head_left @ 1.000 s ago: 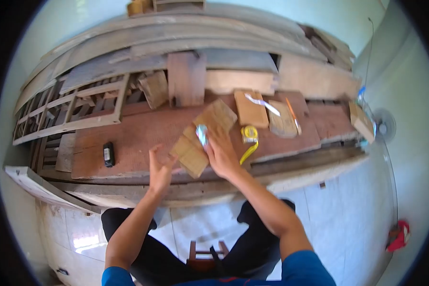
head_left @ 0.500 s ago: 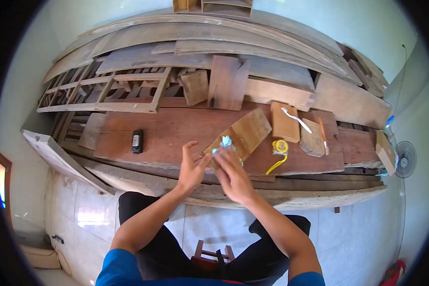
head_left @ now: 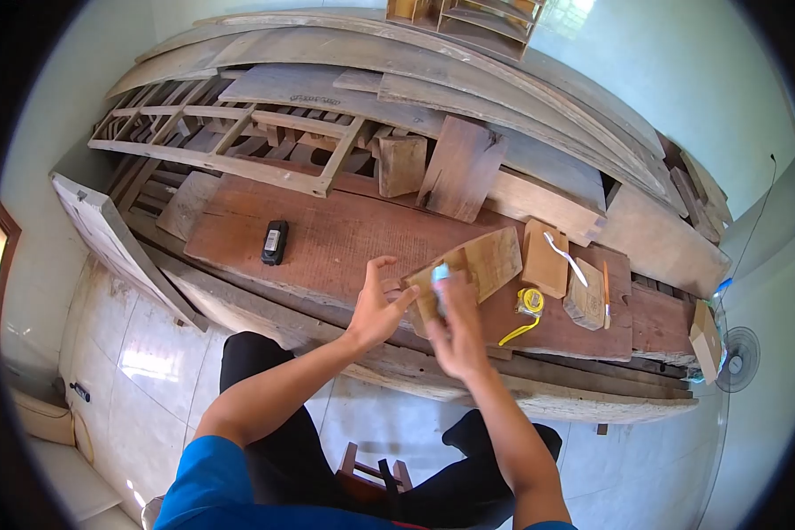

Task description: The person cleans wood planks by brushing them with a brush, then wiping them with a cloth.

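Note:
A short wooden board (head_left: 495,259) lies slantwise on a wide reddish plank, its far end pointing to the upper right. My left hand (head_left: 378,307) grips the board's near left end, with the thumb on its edge and the index finger raised. Over the board's face, my right hand (head_left: 456,329) is slightly blurred by motion. Beneath its fingers shows a light blue crumpled cloth (head_left: 440,272), pressed to the wood and partly hidden.
Right of the board are a wood block (head_left: 546,261), a white toothbrush (head_left: 567,259), a smaller block (head_left: 585,300), a brush (head_left: 606,291) and a yellow tape measure (head_left: 530,302). A black device (head_left: 275,242) lies left. Stacked planks (head_left: 327,53) rise behind; a fan (head_left: 738,358) stands right.
My head view has tilted, so the whole bench appears rotated clockwise. The right hand has shifted on the board and now covers more of the blue cloth. My left hand keeps its place at the board's end.

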### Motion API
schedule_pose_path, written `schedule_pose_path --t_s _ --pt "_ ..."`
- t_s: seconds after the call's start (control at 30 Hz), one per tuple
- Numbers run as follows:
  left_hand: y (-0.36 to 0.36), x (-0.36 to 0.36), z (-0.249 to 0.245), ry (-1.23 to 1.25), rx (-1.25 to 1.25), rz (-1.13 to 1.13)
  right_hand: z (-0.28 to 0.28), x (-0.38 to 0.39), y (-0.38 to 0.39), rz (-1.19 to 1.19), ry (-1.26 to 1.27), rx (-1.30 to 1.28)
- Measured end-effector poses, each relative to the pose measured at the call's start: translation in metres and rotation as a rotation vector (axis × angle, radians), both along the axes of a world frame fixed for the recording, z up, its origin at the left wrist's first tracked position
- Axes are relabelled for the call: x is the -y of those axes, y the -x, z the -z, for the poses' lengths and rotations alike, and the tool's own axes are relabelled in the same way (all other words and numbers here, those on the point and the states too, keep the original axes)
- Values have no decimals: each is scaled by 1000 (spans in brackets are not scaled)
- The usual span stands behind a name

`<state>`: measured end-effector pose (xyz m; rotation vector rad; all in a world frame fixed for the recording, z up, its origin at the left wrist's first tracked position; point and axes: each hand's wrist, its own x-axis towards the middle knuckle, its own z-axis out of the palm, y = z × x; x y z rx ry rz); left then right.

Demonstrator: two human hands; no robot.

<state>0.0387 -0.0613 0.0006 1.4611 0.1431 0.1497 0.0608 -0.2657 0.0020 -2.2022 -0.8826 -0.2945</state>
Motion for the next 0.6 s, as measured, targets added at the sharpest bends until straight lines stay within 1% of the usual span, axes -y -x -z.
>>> schedule_pose_path --t_s 0.03,0.07,0.1,0.17,0.23,0.27,0.33,0.37,0.47,0.53,0.57,0.6 --pt "0 2 0 -6 1 4 11 9 -18 91 3 16" --pt "-1 3 0 -13 5 4 16 15 -32 280 68 -44" --pt "0 2 0 -26 8 6 23 30 -48 259 15 -187" --pt "6 1 -5 -31 -13 23 28 34 -52 249 -16 -313" --pt "7 3 -3 -13 8 26 20 18 -27 265 48 -257" --pt "6 2 2 -4 38 30 17 -2 -7 153 -34 -119" --pt "3 4 7 26 58 34 8 -19 20 -56 10 -26" --pt "2 4 8 48 46 30 9 -17 16 -6 83 118" --pt "7 3 0 64 -41 22 36 10 -35 327 216 102" --pt "14 8 0 87 -71 32 37 28 -48 412 201 3" --pt "16 9 2 105 -51 37 41 29 -46 324 143 -51" --pt "16 10 4 126 -30 45 34 24 -39 238 85 -110"
